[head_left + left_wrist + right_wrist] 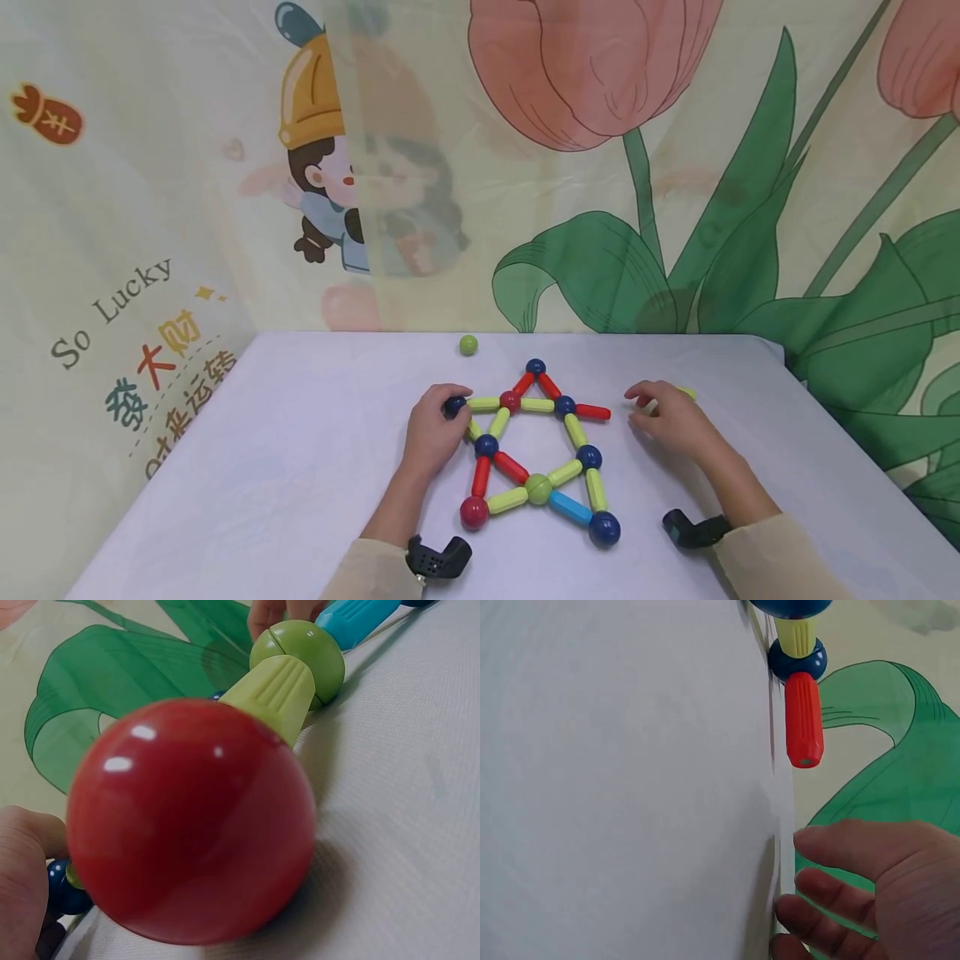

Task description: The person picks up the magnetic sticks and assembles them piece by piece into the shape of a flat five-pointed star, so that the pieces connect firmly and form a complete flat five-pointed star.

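A star-shaped frame of magnetic sticks and balls lies on the table. My left hand (437, 429) grips the dark blue ball (454, 407) at its left point, thumb and fingers around it. A yellow-green stick (483, 404) joins that ball to a red ball (510, 401). My right hand (669, 417) hovers right of the frame, its fingers loosely bent and nothing between them in the right wrist view. Nearest to it, a red stick (804, 724) juts out from a blue ball (565, 406) with its outer end free. A larger red ball (191, 821) fills the left wrist view.
A loose green ball (468, 344) lies near the table's back edge. Partly hidden behind the right hand is a yellow-green piece (687, 392). A printed cloth (420, 167) hangs behind the white table (262, 467).
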Demonstrator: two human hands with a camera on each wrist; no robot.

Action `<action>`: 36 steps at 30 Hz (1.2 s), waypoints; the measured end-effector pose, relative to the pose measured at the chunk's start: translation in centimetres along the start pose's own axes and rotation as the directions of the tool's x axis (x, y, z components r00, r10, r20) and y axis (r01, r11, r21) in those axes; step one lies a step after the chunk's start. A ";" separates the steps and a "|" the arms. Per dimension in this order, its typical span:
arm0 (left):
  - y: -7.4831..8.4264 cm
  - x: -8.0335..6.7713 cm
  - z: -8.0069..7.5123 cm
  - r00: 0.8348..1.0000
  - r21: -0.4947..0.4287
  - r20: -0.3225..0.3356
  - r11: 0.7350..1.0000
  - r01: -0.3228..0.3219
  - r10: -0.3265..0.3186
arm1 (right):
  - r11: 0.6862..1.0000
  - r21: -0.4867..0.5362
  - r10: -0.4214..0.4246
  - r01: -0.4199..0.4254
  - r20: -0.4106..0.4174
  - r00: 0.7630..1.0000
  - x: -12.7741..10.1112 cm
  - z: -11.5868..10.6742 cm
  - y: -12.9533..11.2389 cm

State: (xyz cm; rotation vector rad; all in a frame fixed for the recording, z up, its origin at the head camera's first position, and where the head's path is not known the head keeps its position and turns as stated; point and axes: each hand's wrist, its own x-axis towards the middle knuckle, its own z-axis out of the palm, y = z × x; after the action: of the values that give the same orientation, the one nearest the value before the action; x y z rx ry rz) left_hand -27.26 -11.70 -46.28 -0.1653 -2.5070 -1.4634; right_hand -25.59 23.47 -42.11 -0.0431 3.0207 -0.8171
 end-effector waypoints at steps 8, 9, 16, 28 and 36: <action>0.1 -0.1 -0.1 1.000 -0.003 0.001 1.000 0.006 -0.006 | 0.999 -0.043 -0.007 0.004 -0.071 0.997 -0.2 -0.2 1.8; 0.1 -0.1 -0.1 1.000 -0.003 0.001 1.000 0.008 -0.008 | 0.999 -0.046 -0.008 0.005 -0.078 0.997 -0.2 -0.3 2.0; 0.1 0.0 0.0 1.000 0.012 0.002 1.000 0.013 -0.013 | 0.999 -0.048 -0.021 0.015 -0.125 0.992 -0.7 -1.1 3.5; 0.0 0.0 0.0 1.000 0.007 0.004 1.000 0.014 -0.014 | 0.997 0.007 0.071 -0.071 -0.256 0.964 -0.9 -1.4 5.5; 0.1 -0.1 -0.1 1.000 0.009 0.003 1.000 0.017 -0.017 | 0.995 0.015 0.099 -0.098 -0.201 0.974 -0.5 -1.9 6.3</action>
State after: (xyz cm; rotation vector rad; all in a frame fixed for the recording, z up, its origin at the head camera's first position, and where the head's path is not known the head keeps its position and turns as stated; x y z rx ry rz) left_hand -27.11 -11.70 -46.18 -0.1453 -2.5228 -1.4593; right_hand -25.30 29.89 -43.62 0.2008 3.1767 -0.8703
